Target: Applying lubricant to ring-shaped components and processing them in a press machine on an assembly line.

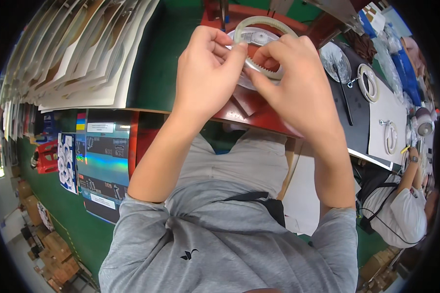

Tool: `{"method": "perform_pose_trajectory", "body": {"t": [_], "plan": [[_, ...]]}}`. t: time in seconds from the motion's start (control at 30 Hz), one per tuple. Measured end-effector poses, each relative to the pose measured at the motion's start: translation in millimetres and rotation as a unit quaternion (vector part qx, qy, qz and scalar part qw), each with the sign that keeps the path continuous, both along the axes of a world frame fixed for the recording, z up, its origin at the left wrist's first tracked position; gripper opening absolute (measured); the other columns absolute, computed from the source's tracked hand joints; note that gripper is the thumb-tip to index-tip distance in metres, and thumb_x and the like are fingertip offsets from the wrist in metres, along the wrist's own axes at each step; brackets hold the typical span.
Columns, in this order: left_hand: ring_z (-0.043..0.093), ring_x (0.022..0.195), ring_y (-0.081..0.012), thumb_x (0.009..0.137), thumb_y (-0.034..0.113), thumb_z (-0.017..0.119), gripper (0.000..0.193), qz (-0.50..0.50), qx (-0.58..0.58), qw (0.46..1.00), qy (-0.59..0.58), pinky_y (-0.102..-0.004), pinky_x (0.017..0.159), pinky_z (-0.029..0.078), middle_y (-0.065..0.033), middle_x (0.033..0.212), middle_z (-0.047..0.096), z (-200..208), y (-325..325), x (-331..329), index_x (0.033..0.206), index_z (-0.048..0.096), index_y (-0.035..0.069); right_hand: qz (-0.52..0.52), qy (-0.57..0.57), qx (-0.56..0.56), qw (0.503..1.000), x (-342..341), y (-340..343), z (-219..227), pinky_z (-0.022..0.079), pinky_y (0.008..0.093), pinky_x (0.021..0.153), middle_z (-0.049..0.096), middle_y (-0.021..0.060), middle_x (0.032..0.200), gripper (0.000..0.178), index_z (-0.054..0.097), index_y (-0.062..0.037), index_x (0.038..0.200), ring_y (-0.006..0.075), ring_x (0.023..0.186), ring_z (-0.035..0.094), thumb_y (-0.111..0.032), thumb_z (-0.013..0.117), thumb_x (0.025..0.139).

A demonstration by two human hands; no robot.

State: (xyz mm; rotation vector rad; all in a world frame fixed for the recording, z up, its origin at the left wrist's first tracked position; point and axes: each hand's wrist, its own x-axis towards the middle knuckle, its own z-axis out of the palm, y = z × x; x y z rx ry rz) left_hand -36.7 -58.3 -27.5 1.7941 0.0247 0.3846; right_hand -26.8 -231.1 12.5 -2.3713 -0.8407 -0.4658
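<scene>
A pale, off-white toothed strip (265, 20) curves into a loop in front of me, its small teeth facing inward. My left hand (203, 71) pinches the near left side of it between thumb and fingers. Close beside that, my right hand (296, 80) has its fingers curled on the loop's near right side, thumb pointing toward the left hand. Beneath the loop lies a round whitish dish or disc (244, 82), partly covered by my hands. Both sit over a red, glossy machine base (234, 108).
Clear sheets and papers (93, 53) stand in a stack at left. On the right, a black table (344, 115) carries a round clear dish (334, 61), a black stick (343, 95) and coiled pale strips (369, 83). Machine parts (335, 17) overhang the far side. Another person (395, 212) sits at right.
</scene>
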Motion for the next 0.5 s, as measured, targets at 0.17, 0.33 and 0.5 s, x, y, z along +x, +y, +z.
{"method": "perform_pose_trajectory", "body": {"t": [0.17,0.33,0.5], "plan": [[0.066,0.071,-0.02,0.094,0.016,0.076,0.018,0.01,0.094,0.996,0.006,-0.0332,0.068,0.053,-0.01,0.08,0.07,2,8,-11,0.096,0.067,0.0,0.017,0.077,-0.016,0.997,8,-17,1,0.052,0.043,0.087,0.068,0.0132,0.095,0.021,0.073,-0.0016,0.091,0.0343,0.095,0.061,-0.015,0.083,0.079],[0.064,0.088,-0.0272,0.087,0.011,0.078,0.011,-0.017,0.14,0.982,-0.129,-0.0363,0.082,0.052,-0.0087,0.09,0.072,-23,19,-19,0.093,0.074,0.003,0.015,0.029,-0.068,0.997,1,-20,-1,0.052,0.0418,0.09,0.067,0.012,0.099,0.022,0.072,-0.0017,0.098,0.0332,0.101,0.06,-0.011,0.082,0.081],[0.065,0.084,-0.0257,0.086,0.011,0.08,0.011,-0.012,0.121,0.984,-0.131,-0.0354,0.077,0.052,-0.0083,0.091,0.071,-28,30,-24,0.092,0.074,0.003,0.094,-0.026,-0.017,0.995,3,-25,36,0.05,0.0341,0.081,0.069,0.0068,0.104,0.026,0.071,-0.0038,0.111,0.0173,0.094,0.064,-0.01,0.08,0.088]]}}
